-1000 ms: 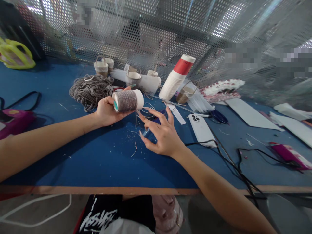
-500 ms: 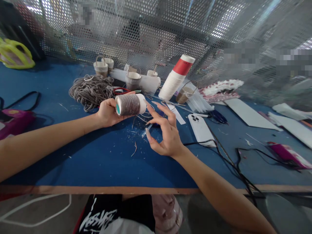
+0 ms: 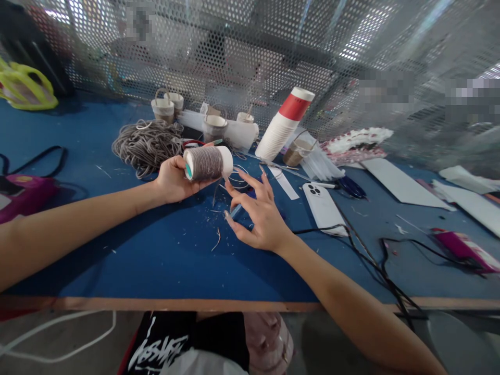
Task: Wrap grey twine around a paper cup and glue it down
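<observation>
My left hand (image 3: 172, 179) grips a paper cup (image 3: 209, 162) held on its side, its wall wrapped in grey-brown cord. A thin strand of that cord (image 3: 236, 179) loops down from the cup toward my right hand (image 3: 258, 216). My right hand hovers just right of and below the cup, fingers spread, thumb and fingertips close around the strand and a small clear stick. A tangled heap of the same cord (image 3: 146, 143) lies on the blue table (image 3: 164, 255) behind my left hand.
Several small wrapped cups with handles (image 3: 163, 108) stand at the back. A tilted stack of white paper cups (image 3: 283, 125), a white phone (image 3: 324, 208), scissors, paper sheets and black cables (image 3: 375, 260) lie to the right. Pink glue guns (image 3: 21, 192) sit at both sides.
My left hand has shifted the cup slightly right then back and rolled it a little. My right hand's fingers curled in toward the strand, then spread again.
</observation>
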Demonstrator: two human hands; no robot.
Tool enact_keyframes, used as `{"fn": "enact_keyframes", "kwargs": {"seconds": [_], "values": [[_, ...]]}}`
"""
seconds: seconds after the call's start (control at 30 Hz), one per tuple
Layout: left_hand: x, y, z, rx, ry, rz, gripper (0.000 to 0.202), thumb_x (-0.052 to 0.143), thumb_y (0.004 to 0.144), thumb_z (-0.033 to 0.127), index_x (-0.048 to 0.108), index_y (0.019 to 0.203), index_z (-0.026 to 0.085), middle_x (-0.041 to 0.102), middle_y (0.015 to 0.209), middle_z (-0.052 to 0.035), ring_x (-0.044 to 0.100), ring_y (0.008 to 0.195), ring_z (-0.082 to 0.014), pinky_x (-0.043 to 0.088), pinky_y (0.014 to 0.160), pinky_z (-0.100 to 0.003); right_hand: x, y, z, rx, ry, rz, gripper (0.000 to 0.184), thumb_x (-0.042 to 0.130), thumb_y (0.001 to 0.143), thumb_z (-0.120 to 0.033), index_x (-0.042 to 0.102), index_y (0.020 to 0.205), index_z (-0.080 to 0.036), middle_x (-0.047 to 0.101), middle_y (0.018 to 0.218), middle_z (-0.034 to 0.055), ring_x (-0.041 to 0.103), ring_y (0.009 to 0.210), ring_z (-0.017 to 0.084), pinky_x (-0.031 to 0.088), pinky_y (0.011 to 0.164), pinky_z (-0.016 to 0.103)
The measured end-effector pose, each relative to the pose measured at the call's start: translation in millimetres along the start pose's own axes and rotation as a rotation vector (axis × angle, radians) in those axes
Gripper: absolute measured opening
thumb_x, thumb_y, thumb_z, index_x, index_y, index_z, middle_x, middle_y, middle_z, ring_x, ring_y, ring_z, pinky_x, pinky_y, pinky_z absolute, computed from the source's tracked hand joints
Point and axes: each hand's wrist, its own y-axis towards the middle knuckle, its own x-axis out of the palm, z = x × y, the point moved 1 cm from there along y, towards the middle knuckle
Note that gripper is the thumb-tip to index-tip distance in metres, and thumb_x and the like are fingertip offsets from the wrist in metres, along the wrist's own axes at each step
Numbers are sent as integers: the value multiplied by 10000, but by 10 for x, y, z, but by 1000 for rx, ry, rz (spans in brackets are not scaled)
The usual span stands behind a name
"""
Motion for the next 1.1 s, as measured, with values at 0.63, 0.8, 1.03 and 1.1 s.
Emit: {"fn": "enact_keyframes", "kwargs": {"seconds": [0.63, 0.8, 1.03, 1.1], "values": [[-23, -22, -141, 117, 376, -153, 851, 549, 592, 150, 455, 1423, 311, 588, 1395, -5, 556, 1293, -328, 379, 1153, -610, 164, -17, 136, 153, 313, 420, 781, 773, 736, -384, 315, 1355, -255, 432, 1481, 196, 494, 1374, 348, 493, 1076, 591], [-94, 6, -163, 228, 587, -271, 906, 698, 612, 158, 422, 1432, 426, 548, 1425, 18, 542, 1301, -321, 510, 1048, -499, 239, -17, 155, 129, 369, 391, 835, 766, 754, -286, 241, 1404, -265, 449, 1467, 183, 510, 1380, 325, 463, 1144, 571], [-106, 18, -172, 365, 857, -428, 943, 807, 671, 210, 344, 1461, 438, 498, 1483, -16, 520, 1346, -333, 538, 1027, -481, 170, 23, 191, -40, 320, 473, 831, 781, 714, -185, 305, 1389, -275, 487, 1396, 155, 511, 1370, 343, 479, 1119, 600], [-96, -3, -194, 460, 960, -419, 989, 812, 678, 227, 288, 1498, 401, 415, 1556, -54, 492, 1385, -347, 511, 1073, -502, 161, 36, 201, -108, 296, 463, 837, 770, 719, -161, 303, 1402, -280, 490, 1399, 152, 510, 1371, 343, 486, 1105, 612]]}}
